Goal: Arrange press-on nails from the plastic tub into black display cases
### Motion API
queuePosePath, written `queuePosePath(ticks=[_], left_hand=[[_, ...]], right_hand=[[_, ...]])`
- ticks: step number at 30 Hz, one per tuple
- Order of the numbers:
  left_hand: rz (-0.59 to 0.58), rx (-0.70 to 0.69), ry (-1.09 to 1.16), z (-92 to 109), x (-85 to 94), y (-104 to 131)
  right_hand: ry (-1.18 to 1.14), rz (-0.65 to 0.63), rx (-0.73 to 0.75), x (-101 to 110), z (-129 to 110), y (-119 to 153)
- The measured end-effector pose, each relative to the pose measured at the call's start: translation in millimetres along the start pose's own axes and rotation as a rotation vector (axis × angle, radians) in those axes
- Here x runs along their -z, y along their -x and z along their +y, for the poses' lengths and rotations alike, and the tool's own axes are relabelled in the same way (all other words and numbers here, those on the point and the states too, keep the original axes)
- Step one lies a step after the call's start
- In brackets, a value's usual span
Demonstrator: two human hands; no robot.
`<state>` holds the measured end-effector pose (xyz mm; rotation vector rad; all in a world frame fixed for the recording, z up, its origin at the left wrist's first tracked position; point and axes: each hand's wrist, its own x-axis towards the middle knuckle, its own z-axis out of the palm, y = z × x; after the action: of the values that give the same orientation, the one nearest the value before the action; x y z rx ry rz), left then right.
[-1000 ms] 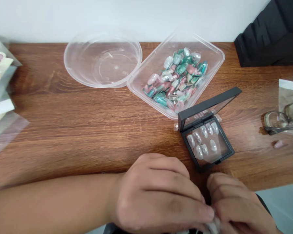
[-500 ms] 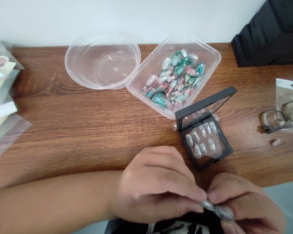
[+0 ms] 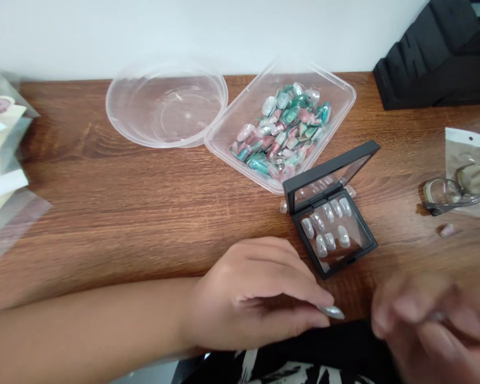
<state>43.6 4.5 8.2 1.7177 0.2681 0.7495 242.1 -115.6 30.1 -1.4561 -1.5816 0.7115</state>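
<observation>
My left hand (image 3: 260,298) pinches a silvery false nail (image 3: 332,311) between thumb and fingertips, at the table's front edge. To its right is my right hand (image 3: 432,320), blurred by motion, its fingers closed. A small greyish spot shows between them, too smeared to name. Just beyond my left hand stands a black display case (image 3: 344,255), its windowed lid (image 3: 332,176) raised. Several clear silvery false nails (image 3: 329,213) lie inside in two rows. A loose nail (image 3: 284,206) rests beside the hinge, and another (image 3: 350,191) lies behind the lid.
Behind the case sits a clear rectangular tub (image 3: 240,169) heaped with green, pink and silvery false nails (image 3: 288,128). A round clear container (image 3: 144,140) touches it. Glasses (image 3: 444,192) and a pinkish nail (image 3: 448,230) lie right, plastic packets (image 3: 4,181) left, a black holder (image 3: 440,64) back right.
My hands have moved apart. The right has swung rightward, away from the left. My left hand keeps its silvery false nail, now slightly higher. The view has shifted slightly.
</observation>
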Motion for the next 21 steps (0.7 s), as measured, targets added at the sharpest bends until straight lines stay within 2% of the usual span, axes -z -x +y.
queuePosePath(ticks=[3,5,8,12,21], left_hand=[[0.052,0.042,-0.001,0,-1.4,-1],[0.075,0.059,0.011,0,-1.7,-1],[0.108,0.085,0.008,-1,-0.9,-1],[0.159,0.14,0.01,-2,0.1,-1],[0.122,0.127,0.06,-1,2.3,-5]], right_hand=[[-0.306,0.305,-0.166,-12,2,-8],[-0.445,0.39,-0.217,-18,6,-11],[-0.437,0.382,-0.201,-19,12,-9],[-0.276,0.395,-0.141,-13,17,-5],[0.057,0.389,-0.037,-2,22,-13]])
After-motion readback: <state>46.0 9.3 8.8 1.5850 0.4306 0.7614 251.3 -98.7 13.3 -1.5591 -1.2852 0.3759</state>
